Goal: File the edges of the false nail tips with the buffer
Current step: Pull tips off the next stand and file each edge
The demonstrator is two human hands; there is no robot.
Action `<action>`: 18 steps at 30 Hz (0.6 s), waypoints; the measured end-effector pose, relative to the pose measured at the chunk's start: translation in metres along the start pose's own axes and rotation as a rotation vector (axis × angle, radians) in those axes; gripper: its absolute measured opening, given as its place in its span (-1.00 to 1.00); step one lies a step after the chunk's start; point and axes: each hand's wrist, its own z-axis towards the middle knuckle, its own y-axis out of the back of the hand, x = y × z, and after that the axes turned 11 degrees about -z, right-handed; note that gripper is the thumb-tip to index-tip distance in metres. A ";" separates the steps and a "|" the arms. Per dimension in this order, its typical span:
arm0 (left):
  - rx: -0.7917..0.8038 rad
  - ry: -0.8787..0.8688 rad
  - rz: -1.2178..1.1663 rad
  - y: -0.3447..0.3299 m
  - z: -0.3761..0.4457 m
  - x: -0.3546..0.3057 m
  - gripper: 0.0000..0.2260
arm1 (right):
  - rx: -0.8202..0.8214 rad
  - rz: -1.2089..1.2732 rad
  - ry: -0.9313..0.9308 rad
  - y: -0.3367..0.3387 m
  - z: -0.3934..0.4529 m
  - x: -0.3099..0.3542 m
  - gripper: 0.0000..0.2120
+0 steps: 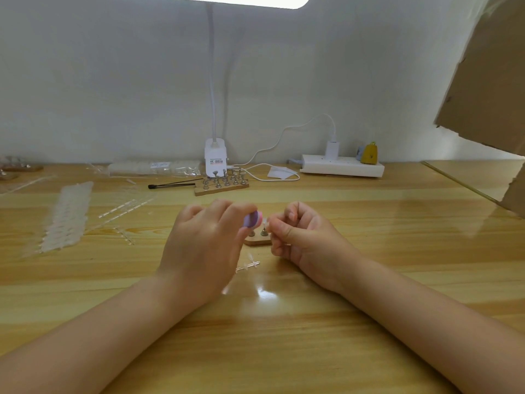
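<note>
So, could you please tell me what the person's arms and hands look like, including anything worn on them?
Both forearms are bare up to the frame's edge, with no sleeves visible. The left hand and right hand wear no gloves, and no rings, watch or bracelets show. The fingernails that show look short and unpainted.

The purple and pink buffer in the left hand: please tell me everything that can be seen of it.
The small purple and pink buffer block shows only one rounded end, purple on its face with a pink edge toward the right; it looks like soft foam. The left hand grips it between fingers and thumb, hiding the rest. It is held above the wooden table, close to the clear nail tip pinched by the right hand; contact cannot be told.
</note>
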 end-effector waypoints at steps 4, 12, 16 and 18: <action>0.016 -0.120 0.016 -0.003 0.000 -0.006 -0.73 | 0.015 -0.001 -0.014 0.001 0.000 -0.001 -0.71; 0.004 -0.108 -0.060 -0.001 0.002 -0.006 -0.80 | 0.014 0.034 -0.041 0.002 -0.001 0.001 -0.71; 0.039 -0.039 -0.018 0.001 0.002 0.002 -0.71 | 0.015 0.072 -0.084 0.004 0.001 0.003 -0.71; -0.004 -0.056 -0.043 0.002 0.003 0.002 -0.75 | 0.026 0.072 -0.093 0.003 0.002 0.002 -0.69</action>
